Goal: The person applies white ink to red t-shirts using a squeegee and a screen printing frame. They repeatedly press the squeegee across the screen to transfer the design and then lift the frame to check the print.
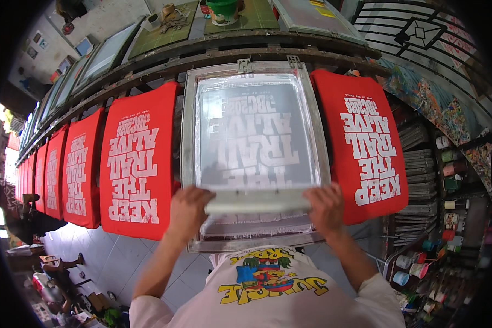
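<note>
A metal-framed printing screen lies flat on the long table in front of me, its mesh smeared with white ink. Both hands grip a wide white squeegee resting across the near end of the mesh. My left hand holds its left end and my right hand holds its right end. A red shirt with white lettering lies on the board left of the screen, and another printed red shirt lies to the right.
Several more red printed shirts run along the table to the far left. More framed screens lean behind the table. A green pot stands at the back. Shelves at right hold stacked frames and many paint jars.
</note>
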{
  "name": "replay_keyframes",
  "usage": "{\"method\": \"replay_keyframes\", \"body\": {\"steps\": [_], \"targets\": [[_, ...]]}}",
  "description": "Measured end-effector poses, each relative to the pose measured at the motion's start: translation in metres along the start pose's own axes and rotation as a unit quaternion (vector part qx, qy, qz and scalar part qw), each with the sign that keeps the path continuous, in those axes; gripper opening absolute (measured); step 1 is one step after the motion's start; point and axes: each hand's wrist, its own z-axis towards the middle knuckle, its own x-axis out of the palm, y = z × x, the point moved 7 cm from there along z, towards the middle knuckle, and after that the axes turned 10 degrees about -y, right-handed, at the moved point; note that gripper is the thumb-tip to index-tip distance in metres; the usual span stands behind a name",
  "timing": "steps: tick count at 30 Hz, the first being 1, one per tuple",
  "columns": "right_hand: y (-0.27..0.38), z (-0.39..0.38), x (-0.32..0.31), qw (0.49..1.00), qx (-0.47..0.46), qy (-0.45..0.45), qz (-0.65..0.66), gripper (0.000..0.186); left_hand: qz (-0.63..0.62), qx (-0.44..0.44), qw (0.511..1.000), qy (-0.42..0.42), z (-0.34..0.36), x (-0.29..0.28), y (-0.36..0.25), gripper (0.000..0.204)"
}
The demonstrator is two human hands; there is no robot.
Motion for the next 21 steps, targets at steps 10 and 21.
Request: {"method": "replay_keyframes", "body": {"steps": [10, 21], "targets": [[-0.156, 0.289, 0.172, 0.992, -0.051, -0.040, -0.108, 0.017, 0.057, -0.004, 0.996, -0.073, 0.302, 0.088, 0.185, 0.033], [-0.186, 0.338, 0.229, 0.988, -0.087, 0.038, -0.119, 0.030, 0.118, -0.004, 0.993, 0.015, 0.330, 0.102, 0.220, 0.049]]}}
